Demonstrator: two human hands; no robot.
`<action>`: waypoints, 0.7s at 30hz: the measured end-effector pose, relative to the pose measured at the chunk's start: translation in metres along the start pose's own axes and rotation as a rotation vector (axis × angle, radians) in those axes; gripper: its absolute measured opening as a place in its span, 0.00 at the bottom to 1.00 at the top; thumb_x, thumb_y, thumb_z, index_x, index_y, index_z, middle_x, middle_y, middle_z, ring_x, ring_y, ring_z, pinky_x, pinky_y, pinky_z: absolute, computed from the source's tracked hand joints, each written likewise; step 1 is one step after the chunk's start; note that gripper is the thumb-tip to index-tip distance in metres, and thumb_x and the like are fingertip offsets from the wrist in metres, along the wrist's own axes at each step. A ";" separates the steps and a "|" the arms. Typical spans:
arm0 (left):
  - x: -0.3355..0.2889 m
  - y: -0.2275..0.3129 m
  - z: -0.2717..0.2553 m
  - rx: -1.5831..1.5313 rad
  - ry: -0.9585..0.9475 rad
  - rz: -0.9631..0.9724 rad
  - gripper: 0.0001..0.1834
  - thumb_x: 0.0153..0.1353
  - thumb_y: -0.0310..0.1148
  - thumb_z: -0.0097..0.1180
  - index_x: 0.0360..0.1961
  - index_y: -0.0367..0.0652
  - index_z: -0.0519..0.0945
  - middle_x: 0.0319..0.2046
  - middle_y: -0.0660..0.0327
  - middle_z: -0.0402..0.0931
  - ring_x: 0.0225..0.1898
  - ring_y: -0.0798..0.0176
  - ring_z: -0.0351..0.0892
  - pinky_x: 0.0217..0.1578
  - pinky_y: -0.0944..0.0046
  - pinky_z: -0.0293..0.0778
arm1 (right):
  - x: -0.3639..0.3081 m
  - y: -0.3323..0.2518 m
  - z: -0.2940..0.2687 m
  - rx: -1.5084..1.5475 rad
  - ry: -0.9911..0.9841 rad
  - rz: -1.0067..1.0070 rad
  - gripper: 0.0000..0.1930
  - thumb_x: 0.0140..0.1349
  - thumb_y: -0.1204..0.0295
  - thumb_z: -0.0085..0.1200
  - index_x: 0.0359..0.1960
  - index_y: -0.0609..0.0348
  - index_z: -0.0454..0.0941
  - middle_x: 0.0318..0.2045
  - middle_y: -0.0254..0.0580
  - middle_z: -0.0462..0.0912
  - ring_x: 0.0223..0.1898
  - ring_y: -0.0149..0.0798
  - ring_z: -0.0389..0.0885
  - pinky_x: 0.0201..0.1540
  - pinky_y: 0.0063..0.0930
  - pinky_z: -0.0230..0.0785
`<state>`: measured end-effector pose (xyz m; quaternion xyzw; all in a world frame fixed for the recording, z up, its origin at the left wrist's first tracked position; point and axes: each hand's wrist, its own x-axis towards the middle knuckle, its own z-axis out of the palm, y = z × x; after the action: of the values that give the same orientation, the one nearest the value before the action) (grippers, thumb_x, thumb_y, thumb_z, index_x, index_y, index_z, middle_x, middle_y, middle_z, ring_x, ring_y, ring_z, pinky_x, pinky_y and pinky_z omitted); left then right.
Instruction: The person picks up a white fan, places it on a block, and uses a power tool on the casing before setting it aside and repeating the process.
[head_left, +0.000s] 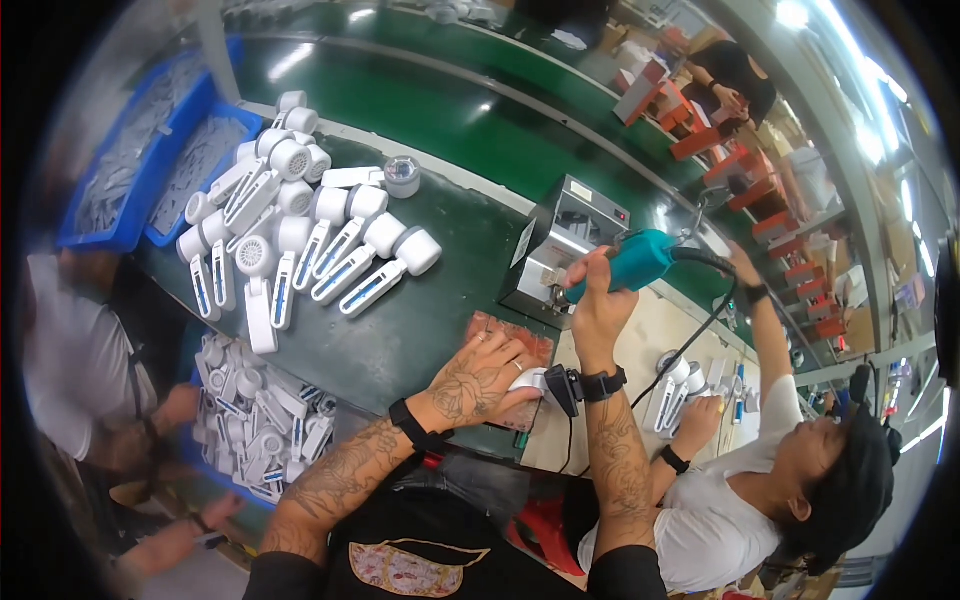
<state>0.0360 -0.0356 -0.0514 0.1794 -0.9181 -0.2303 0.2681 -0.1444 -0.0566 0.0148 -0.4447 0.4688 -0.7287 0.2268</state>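
the left hand (476, 382) lies low at the centre of the frame, its thumb and fingers closed around a white rounded plastic piece (530, 380), mostly hidden by the hand, over a reddish-brown flat mat (512, 330). the right hand (603, 308), just right of centre, is wrapped around a teal cylindrical power tool (640, 258); a black cable (705, 318) runs from the tool's right end. the tool's left end is close to the front of a silver-and-black metal box machine (570, 240); whether they touch, i cannot tell.

left of the machine, a dark green flat table (400, 318) carries a cluster of white plastic handheld devices with round heads and blue-striped handles (345, 275). blue plastic bins of grey pieces (160, 238) stand at the upper left of the frame, and a heap of white plastic parts (262, 420) lies at the lower left. at the lower right, a person in a white shirt and black cap (730, 500) reaches over a pale flat board (655, 340).
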 end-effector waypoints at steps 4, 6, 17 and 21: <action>-0.001 -0.002 -0.001 -0.047 -0.033 -0.002 0.24 0.66 0.49 0.56 0.56 0.45 0.76 0.50 0.55 0.73 0.58 0.46 0.68 0.63 0.48 0.62 | -0.010 -0.011 -0.001 -0.090 -0.048 0.067 0.17 0.72 0.59 0.56 0.41 0.64 0.73 0.24 0.36 0.75 0.26 0.32 0.76 0.30 0.26 0.69; -0.002 -0.004 -0.002 -0.038 -0.050 -0.028 0.25 0.66 0.50 0.55 0.57 0.45 0.77 0.50 0.55 0.73 0.58 0.46 0.68 0.63 0.47 0.62 | -0.028 -0.022 -0.001 -0.084 -0.013 0.096 0.19 0.71 0.57 0.57 0.42 0.65 0.74 0.24 0.36 0.75 0.26 0.32 0.76 0.29 0.26 0.69; 0.001 0.000 0.000 -0.010 0.023 -0.033 0.23 0.65 0.49 0.58 0.53 0.46 0.81 0.44 0.57 0.75 0.51 0.50 0.72 0.62 0.45 0.62 | -0.070 -0.044 -0.019 -0.003 0.007 0.122 0.34 0.62 0.43 0.62 0.46 0.68 0.73 0.23 0.37 0.73 0.23 0.34 0.74 0.27 0.26 0.66; 0.000 0.001 -0.002 -0.015 0.005 -0.039 0.23 0.65 0.50 0.57 0.54 0.45 0.80 0.45 0.57 0.75 0.51 0.50 0.72 0.62 0.46 0.63 | -0.074 -0.039 -0.021 0.016 -0.002 0.138 0.33 0.63 0.44 0.62 0.45 0.68 0.73 0.23 0.38 0.74 0.23 0.35 0.74 0.27 0.27 0.66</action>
<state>0.0365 -0.0353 -0.0490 0.1957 -0.9121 -0.2419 0.2671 -0.1217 0.0261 0.0138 -0.4103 0.4923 -0.7145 0.2806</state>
